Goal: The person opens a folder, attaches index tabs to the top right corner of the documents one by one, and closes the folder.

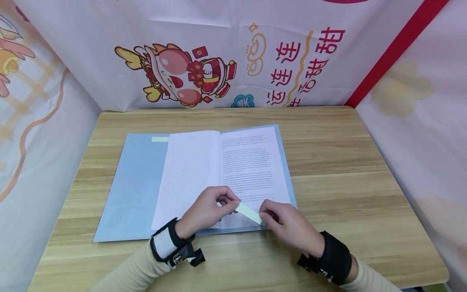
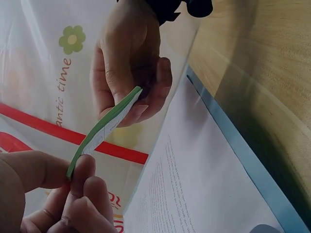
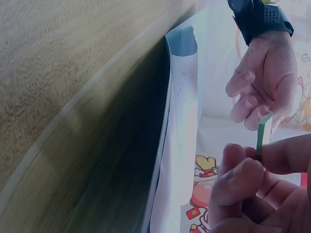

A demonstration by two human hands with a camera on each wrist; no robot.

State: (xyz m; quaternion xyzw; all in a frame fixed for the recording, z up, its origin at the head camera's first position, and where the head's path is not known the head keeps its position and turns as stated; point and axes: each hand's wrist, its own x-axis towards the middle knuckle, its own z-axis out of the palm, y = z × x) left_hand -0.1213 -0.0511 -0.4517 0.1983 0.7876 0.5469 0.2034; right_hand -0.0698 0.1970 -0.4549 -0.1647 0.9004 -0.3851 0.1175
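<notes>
A narrow pale green paper strip (image 1: pixel 249 213) slants between my two hands, above the lower right page of an open booklet. My left hand (image 1: pixel 209 209) pinches its upper left end between thumb and fingers. At the other end, my right hand (image 1: pixel 290 225) pinches it with thumb and forefinger. In the left wrist view the strip (image 2: pixel 104 124) shows a green face and a whitish printed side. The booklet has a blank left page (image 1: pixel 191 170), a printed right page (image 1: pixel 248 162) and a light blue cover (image 1: pixel 131 182), opened flat to the left.
Another pale green strip (image 1: pixel 159 139) lies at the top of the blue cover, beside the blank page. Everything rests on a wood-grain table (image 1: pixel 339 202). White printed cloth (image 1: pixel 219 24) hangs behind the table and on both sides. Each wrist wears a black camera strap.
</notes>
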